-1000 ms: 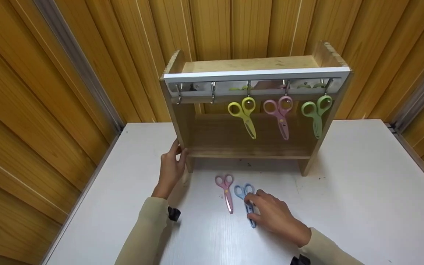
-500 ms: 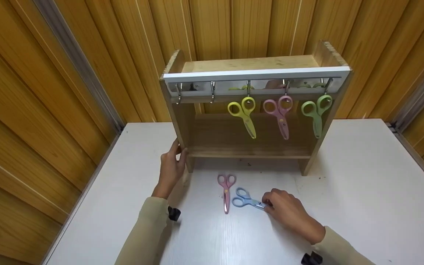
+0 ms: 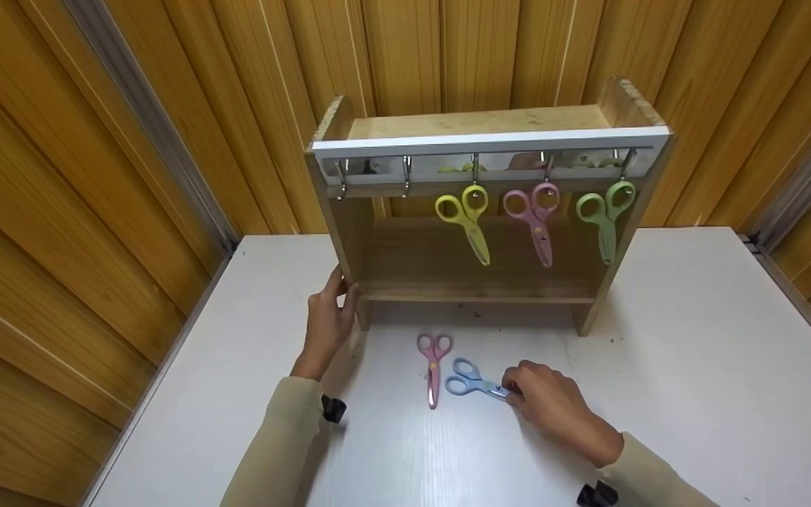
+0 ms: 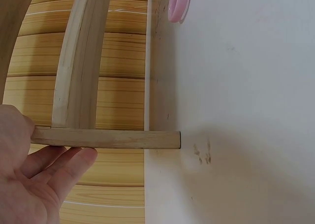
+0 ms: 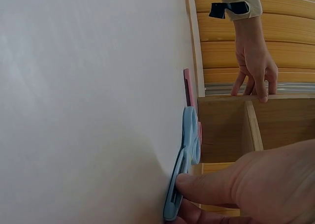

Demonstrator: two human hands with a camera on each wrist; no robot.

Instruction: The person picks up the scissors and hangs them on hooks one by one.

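My right hand pinches the blade end of a pair of light blue scissors low at the white table, handle loops pointing left. In the right wrist view, the thumb lies on one side of the blue scissors with fingers behind. My left hand grips the left side panel of a wooden rack; the left wrist view has its fingers against the panel's outer face. Pink scissors lie flat just left of the blue pair, blades toward me.
From the rack's metal hook rail hang yellow scissors, pink-purple scissors and green scissors. Two hooks at left hold nothing. A wood-patterned wall stands behind the rack, another at the left.
The blue scissors have turned so their blade points right, and my right hand has shifted right with them. The pink scissors on the table have swivelled slightly. My left hand stays put.
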